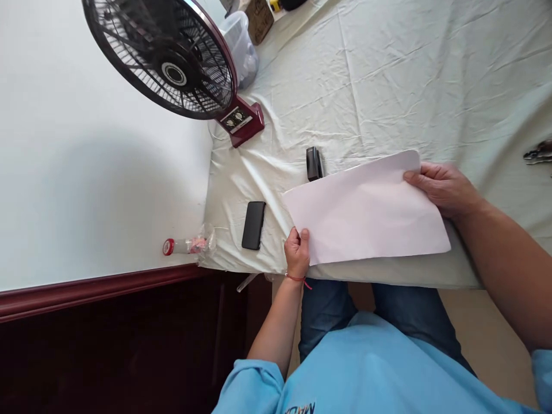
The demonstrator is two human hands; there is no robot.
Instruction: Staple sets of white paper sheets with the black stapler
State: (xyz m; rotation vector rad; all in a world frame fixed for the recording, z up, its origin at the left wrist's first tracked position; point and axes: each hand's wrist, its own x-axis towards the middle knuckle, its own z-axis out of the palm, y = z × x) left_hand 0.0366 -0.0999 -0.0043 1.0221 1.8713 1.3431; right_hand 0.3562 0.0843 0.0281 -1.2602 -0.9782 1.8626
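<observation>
A white sheet of paper, perhaps several sheets together, is held up over the table's front edge. My left hand pinches its lower left side, thumb on top, with a red string bracelet at the wrist. At the upper right corner my right hand grips the paper, thumb on the near face and the other fingers behind it. Just beyond the paper's upper edge is a black stapler, its lower end touching or overlapped by the paper. A black phone lies to the left of my left hand.
A dark red fan stands at the back left, by a clear plastic container and a brown box. A red-capped bottle is near the left table edge. A dark metal object lies at far right on the pale tablecloth.
</observation>
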